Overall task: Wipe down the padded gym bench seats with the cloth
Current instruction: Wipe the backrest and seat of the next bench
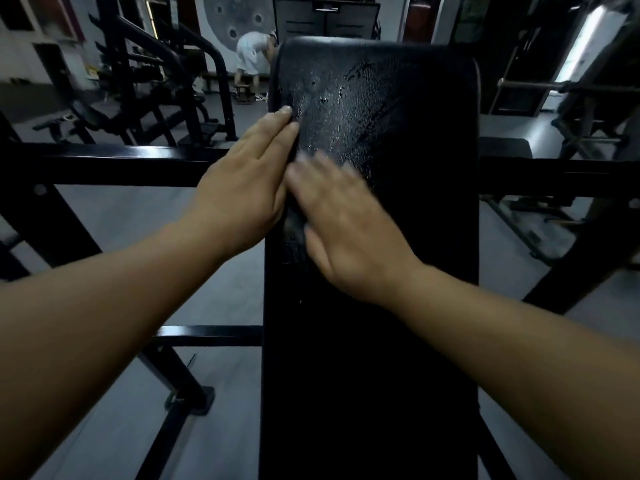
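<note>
1. The room is dim, with a cold bluish cast over the floor [214,216].
2. The brightest light is a strip lamp [585,43] at the upper right, blown out to white.
3. The black bench [398,341] is almost featureless in its near half; only its far end catches a sheen, where wet droplets glint.
4. The right hand [349,230] is smeared by motion blur, its fingers ghosted; the left hand [242,192] is sharper.
5. Wide-angle distortion bends the frame bars [104,161] and stretches both forearms toward the lower corners.
6. The far background is soft and grainy.
</note>
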